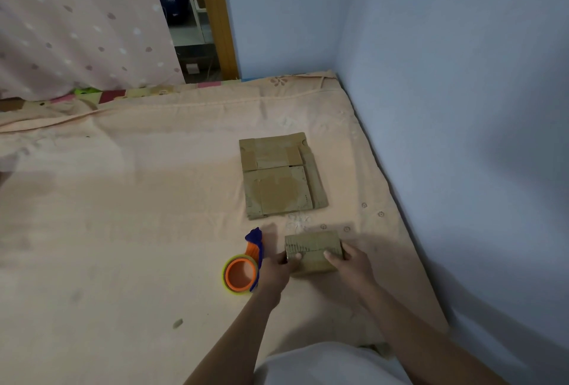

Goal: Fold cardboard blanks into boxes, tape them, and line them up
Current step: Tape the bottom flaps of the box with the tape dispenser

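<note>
Working on peach bedsheet: left hand and right hand gripping folded box by its ends; keeping flaps squared, tape dispenser lying near.

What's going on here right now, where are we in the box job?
A person holds a small folded cardboard box on the bed sheet, the left hand gripping its left end and the right hand its right end. A tape dispenser lies just left of the left hand, untouched. A stack of flat cardboard blanks sits farther back, not yet folded.
</note>
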Demonstrator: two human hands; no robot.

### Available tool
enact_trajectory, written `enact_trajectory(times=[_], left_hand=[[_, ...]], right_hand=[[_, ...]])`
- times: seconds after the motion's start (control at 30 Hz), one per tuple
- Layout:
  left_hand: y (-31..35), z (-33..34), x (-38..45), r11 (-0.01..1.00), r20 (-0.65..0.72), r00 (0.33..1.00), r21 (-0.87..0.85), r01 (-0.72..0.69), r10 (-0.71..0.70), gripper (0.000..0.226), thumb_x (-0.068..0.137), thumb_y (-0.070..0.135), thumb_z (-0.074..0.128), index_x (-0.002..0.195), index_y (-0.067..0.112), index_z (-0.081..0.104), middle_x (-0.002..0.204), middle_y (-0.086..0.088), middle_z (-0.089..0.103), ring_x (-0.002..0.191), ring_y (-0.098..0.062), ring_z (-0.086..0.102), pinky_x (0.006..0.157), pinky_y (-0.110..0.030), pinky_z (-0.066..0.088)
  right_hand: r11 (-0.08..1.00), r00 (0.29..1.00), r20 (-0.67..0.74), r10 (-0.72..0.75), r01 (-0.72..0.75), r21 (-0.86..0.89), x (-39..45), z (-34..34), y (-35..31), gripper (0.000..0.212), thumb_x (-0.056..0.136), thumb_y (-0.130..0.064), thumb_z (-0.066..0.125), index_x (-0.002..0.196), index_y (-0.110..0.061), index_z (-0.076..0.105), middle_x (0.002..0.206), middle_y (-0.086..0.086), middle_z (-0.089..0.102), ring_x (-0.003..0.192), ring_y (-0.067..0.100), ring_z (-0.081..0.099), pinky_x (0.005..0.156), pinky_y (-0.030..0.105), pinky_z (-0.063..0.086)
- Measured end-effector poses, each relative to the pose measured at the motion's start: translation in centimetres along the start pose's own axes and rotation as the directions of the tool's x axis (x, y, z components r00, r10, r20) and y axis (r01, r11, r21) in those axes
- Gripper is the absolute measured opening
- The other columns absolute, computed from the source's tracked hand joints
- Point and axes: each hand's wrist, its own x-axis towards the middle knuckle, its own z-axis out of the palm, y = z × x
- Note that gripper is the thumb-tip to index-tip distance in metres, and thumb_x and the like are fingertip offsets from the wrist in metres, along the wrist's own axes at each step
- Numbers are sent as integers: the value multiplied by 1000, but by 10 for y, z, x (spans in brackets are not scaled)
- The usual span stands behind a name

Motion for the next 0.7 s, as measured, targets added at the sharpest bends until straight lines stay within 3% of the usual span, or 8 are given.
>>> enact_trajectory(times=[0.17, 0.27, 0.37, 0.43, 0.53, 0.57, 0.67, 0.7], left_hand=[[4, 6, -4, 999, -23, 999, 20, 42, -42, 27, 102, 27, 53, 112, 9, 71, 105, -1, 71, 107, -19, 62, 92, -31, 48], [2, 15, -4, 992, -48, 992, -53, 117, -119, 26, 106, 25, 44, 110, 12, 66, 98, 2, 64, 94, -13, 56, 87, -27, 40], [9, 20, -3, 955, -79, 967, -193, 225, -243, 22, 105, 18, 42, 88, 14, 55, 87, 2, 53, 80, -12, 46, 84, -29, 34], [14, 22, -7, 906, -23, 947, -299, 298, -319, 17, 104, 24, 43, 98, 12, 54, 92, -3, 51, 83, -19, 46, 89, -37, 39], [25, 27, -19, 796, 104, 906, -444, 412, -411, 26, 102, 35, 48, 106, 9, 49, 106, -12, 44, 94, -32, 44, 104, -59, 38], [26, 28, -20, 763, 121, 899, -488, 424, -422, 29, 101, 36, 51, 111, 9, 46, 112, -13, 42, 101, -35, 43, 103, -63, 39], [25, 27, -19, 685, 151, 896, -596, 419, -418, 46, 99, 31, 56, 138, 11, 41, 130, -18, 42, 117, -38, 45, 105, -60, 41], [25, 27, -18, 680, 140, 903, -613, 402, -407, 48, 99, 29, 54, 141, 10, 40, 131, -20, 44, 118, -39, 46, 105, -58, 40]], right_hand=[[969, 986, -36, 164, -154, 194, 7, -3, 6, 42, 97, -17, 65, 137, -6, 58, 130, 0, 63, 126, 17, 56, 111, 31, 41], [959, 973, -13, 231, -226, 174, 14, -7, 11, 30, 101, -18, 58, 129, -12, 66, 132, 2, 65, 121, 20, 61, 111, 42, 44], [978, 987, -33, 157, -159, -134, 18, -14, 1, 27, 98, -14, 49, 99, -14, 77, 112, 11, 73, 109, 33, 67, 97, 46, 54], [891, 998, -64, -13, -18, -454, 15, -17, -21, 28, 96, -10, 47, 108, -9, 73, 117, 12, 71, 113, 36, 63, 94, 40, 52], [780, 967, 93, -236, 246, -576, 17, -8, -52, 36, 102, -15, 44, 134, -9, 60, 133, 9, 63, 125, 31, 57, 105, 38, 46], [744, 955, 170, -242, 296, -599, 20, -3, -60, 35, 104, -21, 43, 132, -13, 62, 131, 6, 65, 124, 28, 58, 104, 37, 46], [621, 938, 333, -96, 318, -716, 27, 9, -80, 39, 105, -38, 37, 91, -18, 67, 97, 5, 70, 97, 30, 65, 87, 39, 51], [609, 936, 349, -48, 304, -733, 29, 10, -86, 42, 105, -42, 36, 89, -18, 67, 96, 6, 69, 94, 29, 64, 86, 39, 51]])
